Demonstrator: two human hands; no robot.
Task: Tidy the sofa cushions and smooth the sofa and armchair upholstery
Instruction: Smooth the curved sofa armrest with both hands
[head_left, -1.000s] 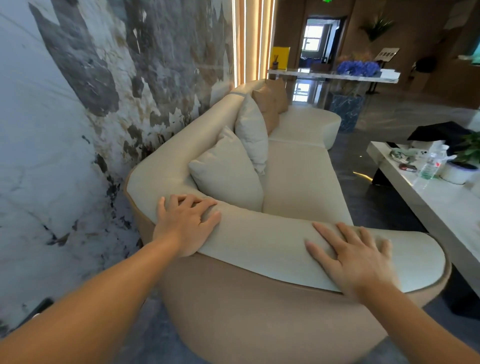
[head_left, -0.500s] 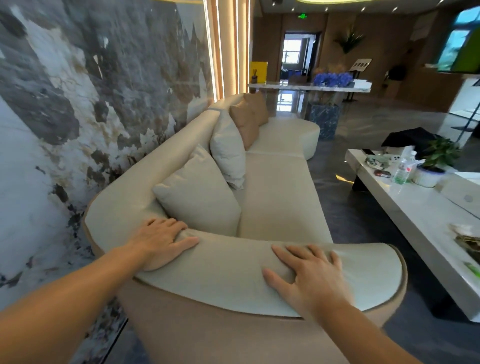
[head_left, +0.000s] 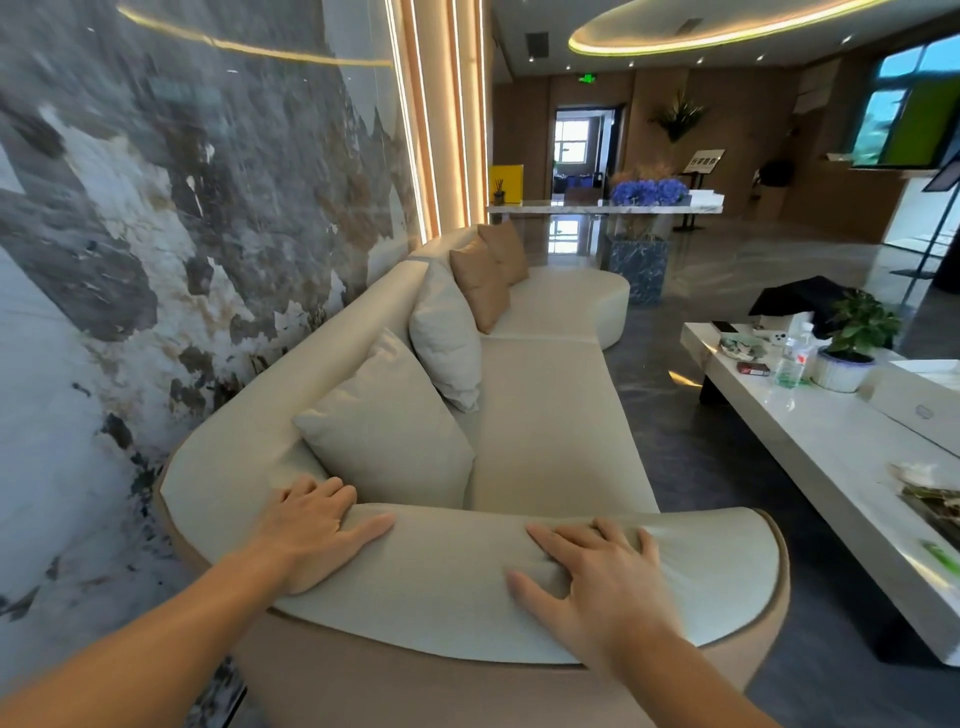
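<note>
A long cream sofa runs away from me along the marbled wall. Its curved near armrest lies right below me. My left hand rests flat on the armrest's left part, fingers spread, beside a cream cushion. My right hand presses flat on the armrest's right part, and the fabric wrinkles slightly under it. Behind the near cushion stand a second cream cushion and two tan cushions. Neither hand holds anything.
The marbled wall is close on the left. A long white coffee table with a potted plant, a bottle and small items stands at the right. Dark glossy floor lies between sofa and table. A counter with blue flowers stands far back.
The view has lifted and shows more of the room. Both hands have slid a little along the armrest top and stay flat on it.
</note>
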